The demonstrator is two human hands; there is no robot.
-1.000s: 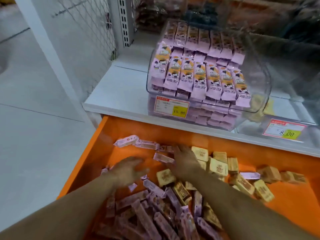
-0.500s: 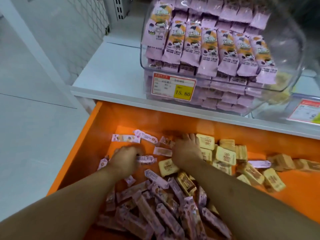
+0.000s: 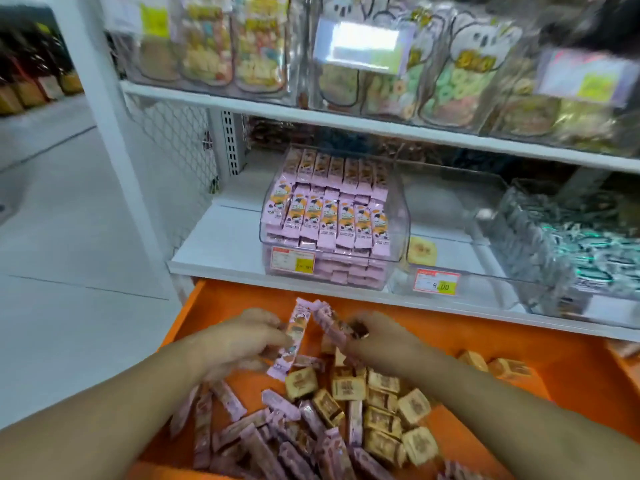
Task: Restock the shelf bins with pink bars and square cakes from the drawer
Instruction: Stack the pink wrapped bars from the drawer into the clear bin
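Just above the orange drawer, both hands hold pink bars. The left hand pinches one pink bar between thumb and fingertips, the wrapper standing nearly upright with its lower end close over the heap. The right hand curls its fingers round a small bunch of pink bars; two or three show, and the exact count cannot be told.

Beneath the hands, the drawer holds a loose heap: more than a dozen pink bars toward the near left, and roughly fifteen square cakes in tan wrappers toward the middle and right, two of them lying apart further right.

On the white shelf just behind the drawer stands a clear bin packed with pink bars in two visible rows, about seven across each. Beside it on the right, a second clear bin holds one square cake. Each bin carries one price tag.
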